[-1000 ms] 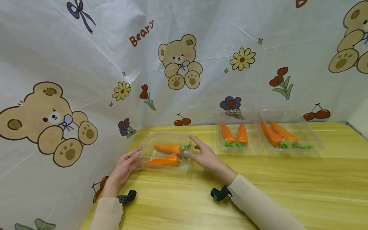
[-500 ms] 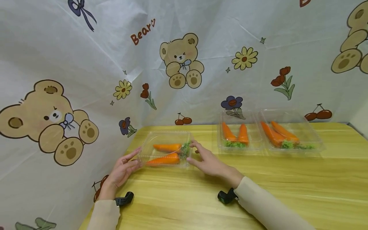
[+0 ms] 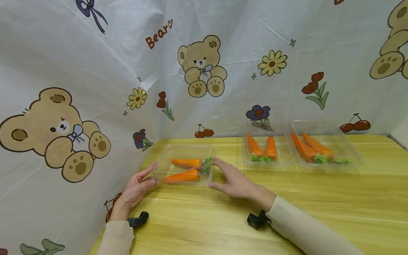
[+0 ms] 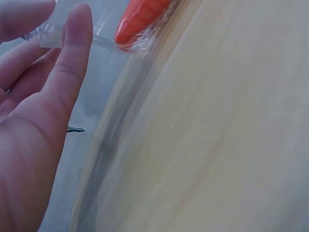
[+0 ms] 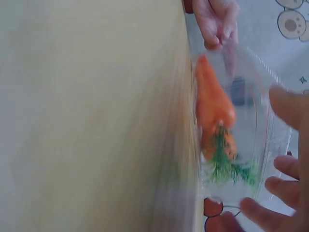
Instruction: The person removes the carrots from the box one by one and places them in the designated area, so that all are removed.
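A clear plastic clamshell box (image 3: pixel 183 151) lies on the table's left side. Inside are two orange carrots (image 3: pixel 186 175) with green tops pointing right. At the box's left end is my left hand (image 3: pixel 137 188), its fingers and thumb reaching out to the edge and touching it. My right hand (image 3: pixel 235 181) is spread at the right end, thumb toward the front corner and fingers along the side. Whether its fingertips touch the plastic is unclear. In the left wrist view, a carrot tip (image 4: pixel 137 21) shows beyond the left thumb.
Two more clear boxes, a middle one (image 3: pixel 282 148) and a right one (image 3: pixel 345 152), stand side by side at the back right, each holding two carrots. A bear-print cloth (image 3: pixel 236 39) hangs behind and along the left of the wooden table (image 3: pixel 207 212).
My right hand has drawn back toward me and slightly right, from over the box's right edge to beside it. The left hand and box stay nearly where they were.
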Demonstrator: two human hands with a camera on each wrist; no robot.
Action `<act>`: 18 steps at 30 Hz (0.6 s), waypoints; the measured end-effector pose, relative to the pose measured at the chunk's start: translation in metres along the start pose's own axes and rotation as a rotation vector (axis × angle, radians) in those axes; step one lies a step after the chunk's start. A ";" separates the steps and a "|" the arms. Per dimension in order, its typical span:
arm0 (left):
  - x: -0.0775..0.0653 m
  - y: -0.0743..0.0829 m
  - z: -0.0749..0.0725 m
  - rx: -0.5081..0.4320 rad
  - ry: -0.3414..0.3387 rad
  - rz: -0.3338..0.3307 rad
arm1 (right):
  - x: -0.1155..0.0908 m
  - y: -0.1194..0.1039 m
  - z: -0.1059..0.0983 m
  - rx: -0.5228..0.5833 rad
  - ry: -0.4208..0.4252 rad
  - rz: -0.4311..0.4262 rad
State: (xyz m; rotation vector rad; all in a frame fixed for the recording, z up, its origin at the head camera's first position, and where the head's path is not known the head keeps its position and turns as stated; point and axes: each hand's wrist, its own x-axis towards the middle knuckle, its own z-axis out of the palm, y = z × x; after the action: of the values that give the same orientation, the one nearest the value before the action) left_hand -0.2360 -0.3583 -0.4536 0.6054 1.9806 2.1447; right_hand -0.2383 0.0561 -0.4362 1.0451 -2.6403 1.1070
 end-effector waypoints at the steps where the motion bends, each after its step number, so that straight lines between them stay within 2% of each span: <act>1: -0.001 0.000 0.000 -0.002 -0.001 0.006 | 0.000 -0.001 0.001 -0.017 0.033 -0.025; 5: -0.001 0.001 0.000 -0.008 0.002 0.017 | 0.000 -0.004 0.004 -0.051 0.147 -0.134; 11: 0.000 0.000 0.002 -0.003 0.034 0.010 | -0.001 -0.006 0.005 -0.095 0.180 -0.289; 18: 0.001 0.003 0.005 -0.020 0.065 -0.011 | 0.003 -0.012 0.001 -0.109 0.156 -0.300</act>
State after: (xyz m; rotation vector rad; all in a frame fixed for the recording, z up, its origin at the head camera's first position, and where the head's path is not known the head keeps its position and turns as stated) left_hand -0.2349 -0.3540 -0.4500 0.5268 1.9872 2.2021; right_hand -0.2330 0.0480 -0.4291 1.2273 -2.3004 0.9291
